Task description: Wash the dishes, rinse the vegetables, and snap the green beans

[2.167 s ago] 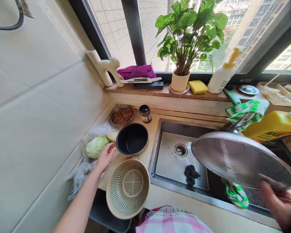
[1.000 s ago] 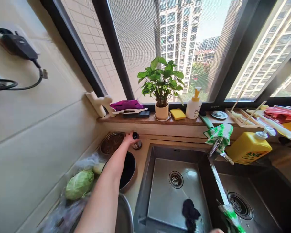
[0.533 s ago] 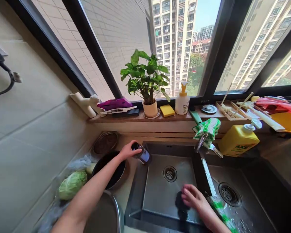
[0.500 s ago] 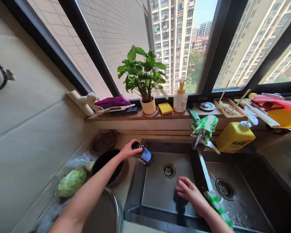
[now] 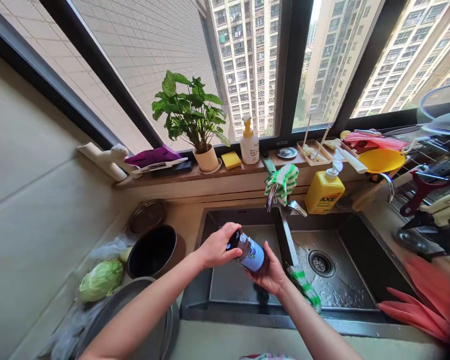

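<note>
Jar: small dark glass jar (image 5: pixel 250 253) w/ blue-white label, tilted, lid end pointing up-left. Held in the air over the left basin of the sink (image 5: pixel 225 316), clear of the bottom.
L hand: left hand (image 5: pixel 214 248) at the lid end, fingers (image 5: pixel 225 236) wrapped tight round the dark cap.
R hand: right hand (image 5: pixel 272 274) under the jar's lower body, fingers cupped up and clenched on the glass.
Below jar: dark scrubber (image 5: pixel 261 296) on the basin floor, approx. straight under it.
Divider: green-white cloth (image 5: pixel 306 291) draped over the wall betw. the two basins, just beside the R wrist.
Tap: faucet (image 5: pixel 273 196) behind the hands, another green-white rag (image 5: pixel 284 180) bunched on top of it.
Table, left of sink: black pot (image 5: pixel 152 251) near the L forearm; cabbage (image 5: pixel 101 279) in plastic wrap beside it; big steel bowl (image 5: pixel 161 334) partly under the forearm.
Table, right: yellow AXE bottle (image 5: pixel 324 192) behind the right basin; red gloves (image 5: pixel 416 300) at the front corner.
Sill: potted plant (image 5: pixel 191 107), yellow sponge (image 5: pixel 231 160), white pump bottle (image 5: pixel 249 146) in a row.
</note>
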Motion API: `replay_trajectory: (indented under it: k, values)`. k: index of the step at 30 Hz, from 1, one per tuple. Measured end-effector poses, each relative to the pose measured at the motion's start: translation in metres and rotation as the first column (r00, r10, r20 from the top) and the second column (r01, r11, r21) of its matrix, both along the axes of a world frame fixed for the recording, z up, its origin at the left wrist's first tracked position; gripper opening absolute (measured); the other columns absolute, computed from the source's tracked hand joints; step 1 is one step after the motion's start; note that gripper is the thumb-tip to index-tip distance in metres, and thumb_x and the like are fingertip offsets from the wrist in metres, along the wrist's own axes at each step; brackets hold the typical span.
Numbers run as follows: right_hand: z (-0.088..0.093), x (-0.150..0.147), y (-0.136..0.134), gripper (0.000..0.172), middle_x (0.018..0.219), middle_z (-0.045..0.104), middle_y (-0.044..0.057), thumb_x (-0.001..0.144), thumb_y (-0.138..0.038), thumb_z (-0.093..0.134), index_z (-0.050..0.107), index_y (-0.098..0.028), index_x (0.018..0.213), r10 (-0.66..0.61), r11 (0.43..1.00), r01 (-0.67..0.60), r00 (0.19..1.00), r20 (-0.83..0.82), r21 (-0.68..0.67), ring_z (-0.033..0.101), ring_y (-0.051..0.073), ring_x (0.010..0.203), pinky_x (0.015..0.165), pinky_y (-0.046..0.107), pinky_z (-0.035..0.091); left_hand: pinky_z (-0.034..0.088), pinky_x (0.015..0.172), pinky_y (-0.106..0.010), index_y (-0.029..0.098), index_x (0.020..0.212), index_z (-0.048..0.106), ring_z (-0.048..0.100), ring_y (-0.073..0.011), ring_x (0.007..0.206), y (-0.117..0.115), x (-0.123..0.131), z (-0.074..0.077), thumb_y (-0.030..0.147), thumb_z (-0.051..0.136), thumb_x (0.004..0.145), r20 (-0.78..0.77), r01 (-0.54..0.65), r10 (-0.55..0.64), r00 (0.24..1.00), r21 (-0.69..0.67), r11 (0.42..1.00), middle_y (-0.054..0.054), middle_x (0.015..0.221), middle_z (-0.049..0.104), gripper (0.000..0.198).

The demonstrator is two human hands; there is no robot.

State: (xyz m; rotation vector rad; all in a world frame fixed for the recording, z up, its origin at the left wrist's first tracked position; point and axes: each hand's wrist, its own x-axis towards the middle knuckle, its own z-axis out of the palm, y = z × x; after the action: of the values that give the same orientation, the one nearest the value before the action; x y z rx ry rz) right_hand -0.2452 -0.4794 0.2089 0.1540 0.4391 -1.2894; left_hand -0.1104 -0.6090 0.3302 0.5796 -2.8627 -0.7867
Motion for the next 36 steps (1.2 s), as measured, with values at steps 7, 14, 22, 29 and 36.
replay_trajectory:
  k: [7,14,22,29,36]
  values:
    - [-0.004,-0.001,0.019,0.039,0.080,0.068,0.003,0.080,-0.048,0.056,0.053,-0.019,0.106,-0.187,0.972,0.199,0.976,-0.108,0.122,0.063,0.017,0.066,0.053,0.028,0.047,0.045,0.077,-0.033,0.020,0.115,0.048,0.054,-0.0210,0.085,0.020,-0.018,-0.009,0.054,0.031,0.085,0.070,0.075,-0.057,0.996,-0.283,0.956,-0.009,0.099,0.053,0.049]
    - [-0.017,-0.002,0.013,0.031,0.069,0.066,0.001,0.079,-0.046,0.054,0.054,-0.019,0.093,-0.277,0.938,0.292,0.955,-0.102,0.185,0.060,0.016,0.056,0.046,0.026,0.044,0.046,0.068,-0.030,0.021,0.113,0.049,0.057,-0.0196,0.080,0.028,-0.045,-0.018,0.045,0.030,0.088,0.144,-0.018,0.063,0.988,-0.294,0.956,-0.007,0.096,0.054,0.039]
    - [-0.027,-0.011,0.006,0.030,0.065,0.066,0.001,0.078,-0.047,0.054,0.053,-0.019,0.088,-0.351,0.906,0.370,0.928,-0.126,0.207,0.060,0.016,0.052,0.043,0.026,0.044,0.043,0.062,-0.029,0.024,0.111,0.051,0.060,-0.0186,0.074,0.024,-0.071,-0.026,0.044,0.026,0.090,0.215,-0.149,0.216,0.953,-0.290,0.945,-0.007,0.097,0.057,0.038]
    - [-0.036,-0.015,0.002,0.031,0.063,0.065,0.001,0.078,-0.048,0.053,0.053,-0.019,0.086,-0.360,0.897,0.384,0.922,-0.142,0.221,0.058,0.016,0.051,0.042,0.025,0.043,0.044,0.067,-0.034,0.022,0.110,0.053,0.061,-0.0221,0.076,0.029,-0.082,-0.027,0.047,0.023,0.090,0.231,-0.240,0.300,0.926,-0.255,0.937,-0.009,0.095,0.058,0.043]
    - [-0.022,-0.014,0.014,0.042,0.072,0.067,0.007,0.079,-0.053,0.044,0.058,-0.015,0.090,-0.103,0.994,0.100,0.984,0.144,0.033,0.061,0.018,0.061,0.042,0.022,0.039,0.042,0.093,-0.044,0.022,0.131,0.037,0.051,-0.0310,0.112,0.035,-0.048,-0.044,0.062,0.074,0.049,-0.113,-0.154,0.197,0.974,0.311,0.938,-0.014,0.126,0.051,0.099]
